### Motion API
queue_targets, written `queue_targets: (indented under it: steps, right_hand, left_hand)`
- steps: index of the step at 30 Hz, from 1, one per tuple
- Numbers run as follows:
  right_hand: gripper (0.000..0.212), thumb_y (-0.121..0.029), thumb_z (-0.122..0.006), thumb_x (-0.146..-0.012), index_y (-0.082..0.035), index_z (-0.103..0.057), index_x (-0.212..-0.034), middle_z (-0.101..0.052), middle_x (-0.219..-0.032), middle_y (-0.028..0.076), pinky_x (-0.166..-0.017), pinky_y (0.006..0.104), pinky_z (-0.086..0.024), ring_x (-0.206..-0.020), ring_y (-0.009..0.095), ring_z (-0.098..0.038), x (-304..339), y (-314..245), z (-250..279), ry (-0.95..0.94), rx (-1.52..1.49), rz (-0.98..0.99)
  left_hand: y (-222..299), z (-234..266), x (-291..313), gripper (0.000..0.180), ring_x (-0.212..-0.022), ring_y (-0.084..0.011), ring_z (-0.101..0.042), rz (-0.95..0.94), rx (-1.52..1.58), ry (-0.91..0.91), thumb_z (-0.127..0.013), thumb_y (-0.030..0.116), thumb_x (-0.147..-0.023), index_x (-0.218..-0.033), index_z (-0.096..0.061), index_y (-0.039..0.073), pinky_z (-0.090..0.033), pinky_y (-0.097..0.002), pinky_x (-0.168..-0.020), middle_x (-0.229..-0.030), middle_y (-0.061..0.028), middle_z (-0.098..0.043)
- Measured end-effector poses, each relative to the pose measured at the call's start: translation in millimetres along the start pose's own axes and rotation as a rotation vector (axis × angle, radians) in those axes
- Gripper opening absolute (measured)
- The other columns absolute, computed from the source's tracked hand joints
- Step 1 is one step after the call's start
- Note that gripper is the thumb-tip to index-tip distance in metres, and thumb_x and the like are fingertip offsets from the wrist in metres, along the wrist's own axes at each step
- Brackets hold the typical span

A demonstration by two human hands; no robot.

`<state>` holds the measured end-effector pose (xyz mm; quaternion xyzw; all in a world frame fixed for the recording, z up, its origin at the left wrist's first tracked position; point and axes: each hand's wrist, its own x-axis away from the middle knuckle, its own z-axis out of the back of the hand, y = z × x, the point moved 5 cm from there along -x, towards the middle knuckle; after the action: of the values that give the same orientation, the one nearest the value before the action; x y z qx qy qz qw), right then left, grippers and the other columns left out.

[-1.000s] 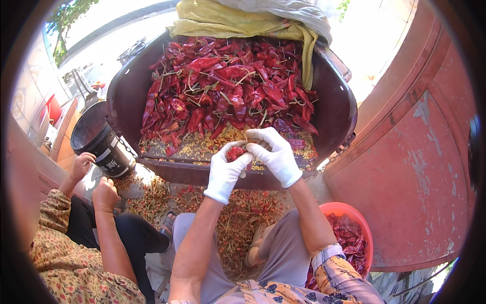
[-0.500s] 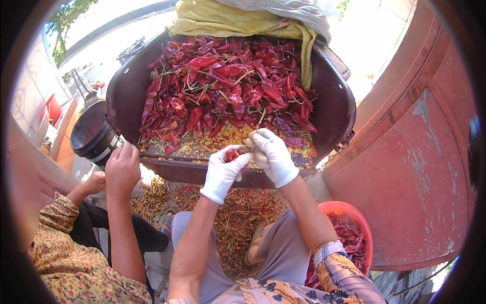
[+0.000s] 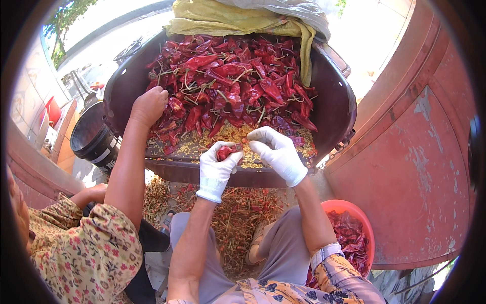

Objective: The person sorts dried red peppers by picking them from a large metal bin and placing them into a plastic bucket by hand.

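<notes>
You hold one dried red pepper [image 3: 224, 151] in your left hand [image 3: 216, 169], low in the middle of the frame. The fingers curl snug around it. Your right hand [image 3: 276, 152] sits just beside it, with the fingertips pinched together right at the pepper's top end. I cannot tell if they grip a stem. Both hands wear white gloves.

It looks like you are pulling the pepper apart or taking its stem off, right over the front edge of the big dark tub [image 3: 334, 116]. The next move seems to call for a firm hold with the left hand and a small tug with the right.

The tub fills the upper middle. It holds a heap of red peppers [image 3: 233, 86] and a strip of yellow seeds [image 3: 228, 137] near you. A yellow cloth [image 3: 217, 20] hangs over its far rim.

Another person's bare hand [image 3: 148, 105] reaches into the heap at the left.

At the left edge is a black bucket [image 3: 91, 137] with a pale label on its side. At the lower right is an orange bowl [image 3: 354, 210] with more red peppers. Stems and bits [image 3: 238, 213] lie on the ground between your knees.
</notes>
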<state>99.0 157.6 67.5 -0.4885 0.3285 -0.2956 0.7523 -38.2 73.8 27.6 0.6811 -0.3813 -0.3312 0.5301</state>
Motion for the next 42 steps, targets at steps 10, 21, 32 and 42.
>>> queue_targets:
  steps: [10, 21, 32, 42]
  right_hand:
    - [0.015, -0.015, -0.06, -0.087, -0.005, -0.064, -0.098, -0.063, -0.073, 0.001, -0.05, 0.0209, -0.044, -0.056, 0.006, -0.054, 3, 1, -7, -0.198, -0.198, -0.23]
    - [0.016, -0.018, -0.059, -0.09, -0.003, -0.06, -0.096, -0.061, -0.074, 0.001, -0.051, 0.0207, -0.044, -0.062, 0.005, -0.055, 2, 8, -12, -0.222, -0.24, -0.242]
    - [0.013, -0.014, -0.061, -0.088, -0.004, -0.06, -0.097, -0.06, -0.074, 0.0, -0.052, 0.0214, -0.044, -0.062, 0.005, -0.054, -1, 6, -13, -0.198, -0.226, -0.235]
    - [0.018, -0.011, -0.069, -0.085, -0.003, -0.066, -0.1, -0.065, -0.086, 0.003, -0.065, 0.0234, -0.048, -0.072, 0.008, -0.057, 5, -7, -19, 0.07, 0.108, 0.17]
  left_hand:
    - [-3, -2, 6, 0.016, -0.055, -0.0038, -0.052, 0.074, -0.015, -0.144, -0.075, 0.009, -0.08, -0.091, -0.065, 0.003, -0.042, -0.0197, -0.049, -0.072, -0.0002, -0.063]
    - [-1, 2, 2, 0.018, -0.056, -0.0045, -0.054, 0.076, -0.017, -0.162, -0.076, 0.011, -0.08, -0.091, -0.065, 0.003, -0.043, -0.0201, -0.05, -0.073, -0.0007, -0.064]
    - [-2, 6, 3, 0.018, -0.054, -0.0056, -0.053, 0.101, -0.016, -0.137, -0.076, 0.01, -0.08, -0.091, -0.063, 0.004, -0.042, -0.0202, -0.048, -0.073, -0.0012, -0.064]
    - [-4, 11, -1, 0.02, -0.055, -0.0057, -0.053, 0.003, -0.025, 0.006, -0.075, 0.01, -0.081, -0.095, -0.062, 0.004, -0.041, -0.0201, -0.049, -0.075, -0.0009, -0.064]
